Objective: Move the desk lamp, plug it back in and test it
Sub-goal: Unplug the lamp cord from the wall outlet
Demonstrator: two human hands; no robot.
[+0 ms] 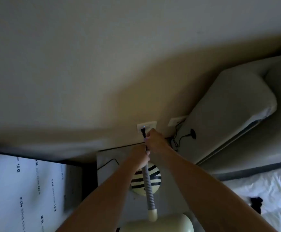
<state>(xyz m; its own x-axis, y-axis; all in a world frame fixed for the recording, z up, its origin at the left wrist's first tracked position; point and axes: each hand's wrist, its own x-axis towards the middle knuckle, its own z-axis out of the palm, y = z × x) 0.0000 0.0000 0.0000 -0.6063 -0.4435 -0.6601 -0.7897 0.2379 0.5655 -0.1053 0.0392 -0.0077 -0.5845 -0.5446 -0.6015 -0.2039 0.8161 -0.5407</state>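
both hands are reaching to the wall outlet point(146, 126), the right hand point(154, 141) grasping the black plug point(143, 132) at the socket and the left hand point(140, 156) clenching the cord just below, while the striped desk lamp point(145, 180) is sitting on the white bench point(109, 166) beneath them.

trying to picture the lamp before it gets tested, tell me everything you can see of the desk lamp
The desk lamp is pale cream, plastic-looking. Its rounded base carries black stripes and sits on a grey surface below the wall socket. A grey ribbed flexible neck runs from near the left hand, which covers its upper end, down toward the camera, ending in a cream collar joined to the large rounded head at the bottom edge. The head looks unlit.
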